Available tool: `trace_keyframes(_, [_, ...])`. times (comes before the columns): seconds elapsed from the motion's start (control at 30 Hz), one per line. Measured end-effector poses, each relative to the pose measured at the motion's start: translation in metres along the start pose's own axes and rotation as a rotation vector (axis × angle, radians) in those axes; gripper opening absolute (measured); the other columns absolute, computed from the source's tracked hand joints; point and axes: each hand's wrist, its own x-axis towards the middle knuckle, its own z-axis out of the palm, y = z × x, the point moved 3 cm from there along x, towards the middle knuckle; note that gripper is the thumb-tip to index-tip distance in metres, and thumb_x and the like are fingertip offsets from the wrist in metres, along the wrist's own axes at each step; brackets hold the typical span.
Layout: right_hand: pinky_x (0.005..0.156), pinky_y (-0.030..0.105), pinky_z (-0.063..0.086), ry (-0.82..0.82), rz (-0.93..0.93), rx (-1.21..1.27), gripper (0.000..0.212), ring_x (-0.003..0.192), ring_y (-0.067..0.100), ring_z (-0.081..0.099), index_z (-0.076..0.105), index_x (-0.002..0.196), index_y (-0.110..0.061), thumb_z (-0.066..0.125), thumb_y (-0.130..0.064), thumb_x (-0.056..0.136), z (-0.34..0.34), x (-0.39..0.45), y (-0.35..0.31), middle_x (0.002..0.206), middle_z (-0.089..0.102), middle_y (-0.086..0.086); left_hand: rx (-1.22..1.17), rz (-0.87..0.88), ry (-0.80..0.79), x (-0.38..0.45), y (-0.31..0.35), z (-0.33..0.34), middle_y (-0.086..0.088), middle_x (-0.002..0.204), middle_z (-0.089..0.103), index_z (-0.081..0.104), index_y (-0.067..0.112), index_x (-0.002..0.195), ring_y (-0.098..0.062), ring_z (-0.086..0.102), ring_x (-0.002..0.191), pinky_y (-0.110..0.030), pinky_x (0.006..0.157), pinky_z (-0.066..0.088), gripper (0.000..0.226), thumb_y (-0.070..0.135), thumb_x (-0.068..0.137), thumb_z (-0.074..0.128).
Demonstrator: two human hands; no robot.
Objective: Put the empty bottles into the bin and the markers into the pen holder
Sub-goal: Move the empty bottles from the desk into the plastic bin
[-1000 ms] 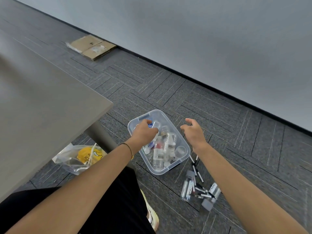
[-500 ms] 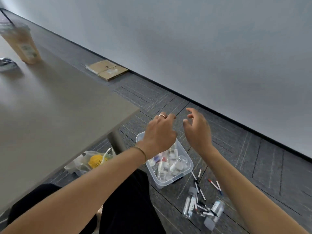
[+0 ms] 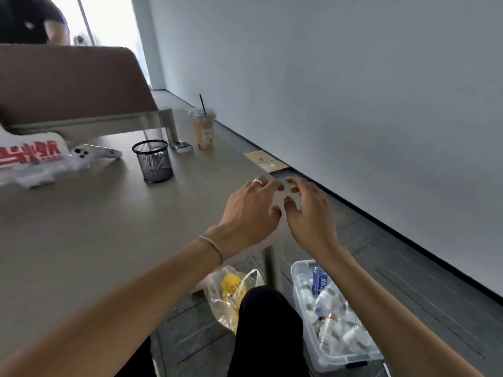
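We see the black wire-mesh pen holder [image 3: 153, 161] standing upright on the grey table [image 3: 81, 227], well to the left of both hands. The clear plastic bin of small bottles [image 3: 330, 314] sits on the floor below (under the right forearm). Left hand [image 3: 249, 213] and right hand [image 3: 310, 213] hover side by side, fingers loosely spread, holding nothing.

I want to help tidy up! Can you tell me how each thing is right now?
pen holder: upright on the table, looks empty
bin: on the floor, full of bottles
iced drink: upright, lid and straw on
plastic bag: on the floor, open
left hand: open, holds nothing
right hand: open, holds nothing
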Motion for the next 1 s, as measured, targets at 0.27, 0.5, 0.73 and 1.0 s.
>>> trace_keyframes(0.27, [0.094, 0.039, 0.046, -0.117, -0.238, 0.086, 0.044, 0.114, 0.022, 0.057, 0.056, 0.139, -0.022, 0.062, -0.019, 0.096, 0.08, 0.02, -0.123, 0.123, 0.066, -0.001, 0.158, -0.289, 0.112, -0.049, -0.128, -0.097, 0.001, 0.131, 0.058, 0.057, 0.026, 0.134, -0.023, 0.057, 0.119, -0.035, 0.088, 0.048, 0.045, 0.026, 0.089, 0.058])
trace_keyframes(0.5, [0.09, 0.038, 0.047, -0.173, -0.363, 0.176, 0.047, 0.111, 0.025, 0.059, 0.059, 0.134, -0.023, 0.065, -0.014, 0.089, 0.149, 0.029, -0.209, 0.12, 0.068, -0.001, 0.243, -0.447, 0.142, -0.096, -0.217, -0.152, 0.003, 0.126, 0.06, 0.056, 0.027, 0.133, -0.021, 0.056, 0.116, -0.033, 0.083, 0.046, 0.045, 0.025, 0.088, 0.058])
trace_keyframes(0.73, [0.091, 0.044, 0.05, -0.26, -0.492, 0.193, 0.046, 0.105, 0.032, 0.063, 0.062, 0.128, -0.019, 0.066, -0.012, 0.083, 0.223, 0.044, -0.279, 0.112, 0.069, 0.004, 0.332, -0.627, 0.134, -0.142, -0.308, -0.198, 0.002, 0.136, 0.058, 0.056, 0.026, 0.138, -0.021, 0.055, 0.123, -0.036, 0.097, 0.048, 0.05, 0.024, 0.088, 0.059])
trace_keyframes(1.0, [0.092, 0.04, 0.05, -0.356, -0.584, 0.255, 0.046, 0.107, 0.029, 0.064, 0.066, 0.127, -0.017, 0.071, -0.007, 0.082, 0.291, 0.046, -0.339, 0.115, 0.07, 0.005, 0.621, -0.906, -0.031, -0.193, -0.432, -0.266, -0.012, 0.127, 0.056, 0.053, 0.017, 0.136, -0.031, 0.054, 0.116, -0.045, 0.097, 0.05, 0.05, 0.033, 0.09, 0.059])
